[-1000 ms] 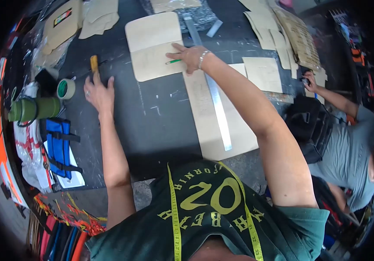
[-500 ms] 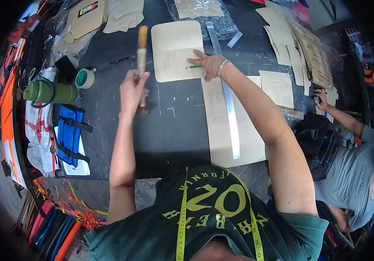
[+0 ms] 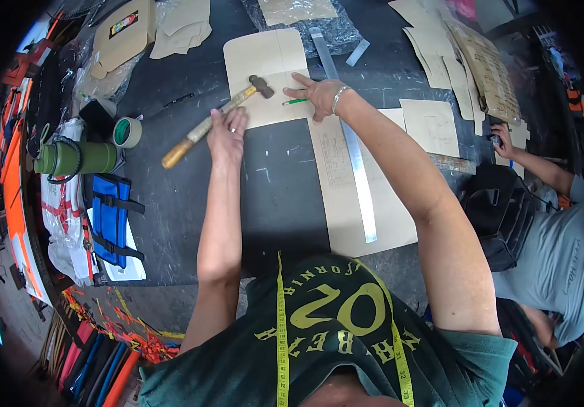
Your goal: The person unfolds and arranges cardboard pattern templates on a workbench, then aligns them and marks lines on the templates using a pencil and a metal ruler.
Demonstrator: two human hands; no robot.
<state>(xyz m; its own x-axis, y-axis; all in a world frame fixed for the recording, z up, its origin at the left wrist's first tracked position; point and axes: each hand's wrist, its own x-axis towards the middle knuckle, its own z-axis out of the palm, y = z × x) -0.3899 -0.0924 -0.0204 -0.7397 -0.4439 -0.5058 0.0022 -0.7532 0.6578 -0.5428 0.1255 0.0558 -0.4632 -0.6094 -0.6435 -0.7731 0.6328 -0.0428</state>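
My left hand (image 3: 228, 136) has its fingers curled at the handle of a ball-peen hammer (image 3: 197, 133). The hammer slants across, its metal head over the pale card piece (image 3: 265, 54) and its wooden butt toward the lower left. My right hand (image 3: 324, 97) presses on the card's right edge with fingers spread. A green pencil (image 3: 294, 102) sticks out between its thumb and fingers; the rest is hidden by the hand. Under my right forearm a steel ruler (image 3: 360, 176) lies on a larger card sheet (image 3: 336, 203) with pencil writing.
At left are a green bottle (image 3: 78, 158), a tape roll (image 3: 127, 132) and a blue strapped pouch (image 3: 110, 217). Card templates (image 3: 427, 57) lie at the back right. A co-worker's hand (image 3: 502, 142) rests at the table's right side, near a black bag (image 3: 492, 224).
The hammer has turned from upright to a slant, bringing its head over the card. My left hand has shifted slightly right. My right hand stays on the card.
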